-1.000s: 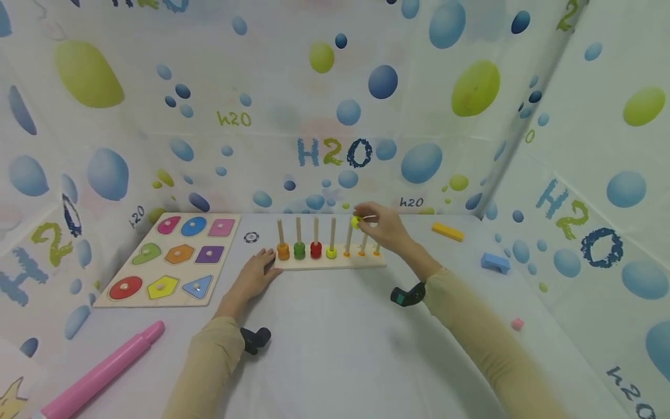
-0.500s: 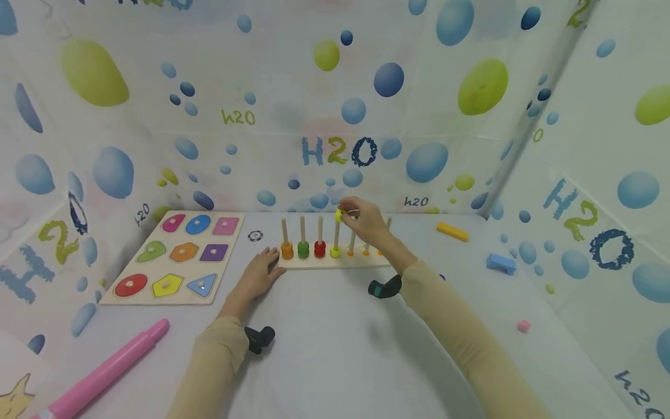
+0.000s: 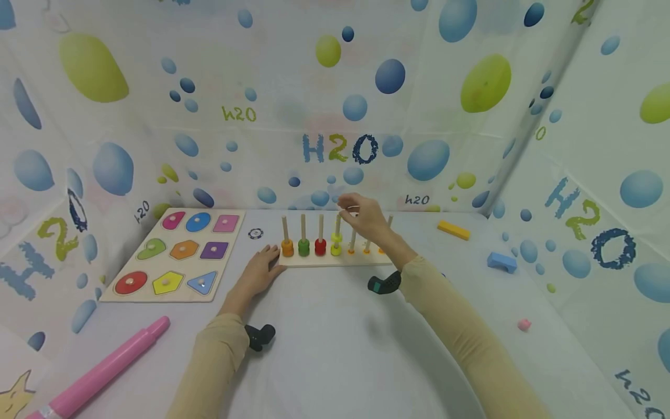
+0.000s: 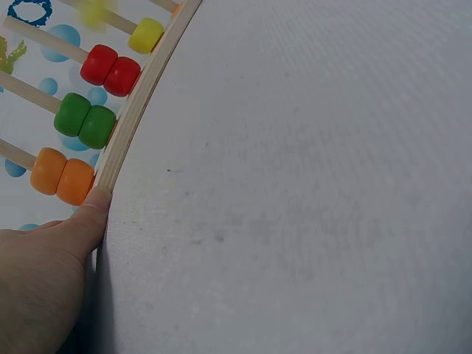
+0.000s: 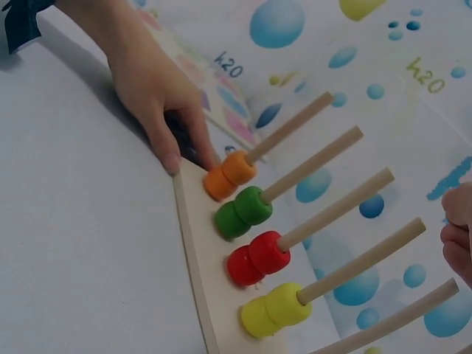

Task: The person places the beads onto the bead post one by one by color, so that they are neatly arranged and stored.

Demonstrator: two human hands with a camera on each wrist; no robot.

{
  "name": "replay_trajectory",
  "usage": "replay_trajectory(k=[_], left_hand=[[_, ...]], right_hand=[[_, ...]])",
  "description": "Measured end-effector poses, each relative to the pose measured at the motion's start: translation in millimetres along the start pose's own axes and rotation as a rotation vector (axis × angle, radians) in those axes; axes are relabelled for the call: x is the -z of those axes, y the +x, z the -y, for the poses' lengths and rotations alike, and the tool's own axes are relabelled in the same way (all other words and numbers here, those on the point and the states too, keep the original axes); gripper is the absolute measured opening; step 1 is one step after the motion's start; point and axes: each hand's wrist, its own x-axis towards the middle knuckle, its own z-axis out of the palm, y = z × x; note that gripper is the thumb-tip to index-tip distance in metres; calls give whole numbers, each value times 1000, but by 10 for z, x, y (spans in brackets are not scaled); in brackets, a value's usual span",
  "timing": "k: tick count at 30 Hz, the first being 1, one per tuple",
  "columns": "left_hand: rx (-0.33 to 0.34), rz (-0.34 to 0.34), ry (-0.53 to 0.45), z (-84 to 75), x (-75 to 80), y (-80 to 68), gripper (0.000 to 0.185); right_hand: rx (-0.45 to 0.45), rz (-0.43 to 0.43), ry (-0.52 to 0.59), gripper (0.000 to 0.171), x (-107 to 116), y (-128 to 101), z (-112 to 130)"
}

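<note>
Left hand (image 3: 255,276), lower centre of frame, fingers relaxed and straight, pressed against left end of peg board (image 3: 335,260). Yellow beads (image 3: 336,244) sat on fourth peg, mid-frame. Right hand (image 3: 366,218) hovered just behind, above pegs, fingers loosely curled, holding nothing.

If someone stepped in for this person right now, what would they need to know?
Left hand: fingers straight, steadying the left end of the peg board.
Right hand: above the pegs, holding nothing I can see.
Done: two beads each on the orange, green, red and yellow pegs.
Left: the pegs further right carry a small orange bead at most. No spare beads in sight on the table.
</note>
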Motion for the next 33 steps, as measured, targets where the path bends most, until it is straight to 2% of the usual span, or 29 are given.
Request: replay_trajectory(k=[7, 11, 17, 20, 24, 28, 33], left_hand=[[6, 3, 2, 20, -15, 0, 59], [10, 5, -1, 34, -15, -8, 59], [15, 9, -14, 26, -1, -21, 59], [22, 11, -15, 19, 1, -18, 59], [31, 16, -13, 8, -2, -15, 59], [28, 17, -15, 0, -4, -13, 59], [15, 11, -9, -18, -1, -5, 59]], right_hand=[[-73, -35, 47, 26, 153, -109, -74], [-106, -59, 85, 24, 334, -246, -157], [-126, -100, 83, 23, 656, -519, -366], [-151, -118, 71, 24, 801, -686, -519], [-231, -116, 25, 26, 949, -983, -756], [-295, -78, -10, 26, 1050, -1327, -983], [-361, 8, -57, 27, 1139, -1713, -1176]])
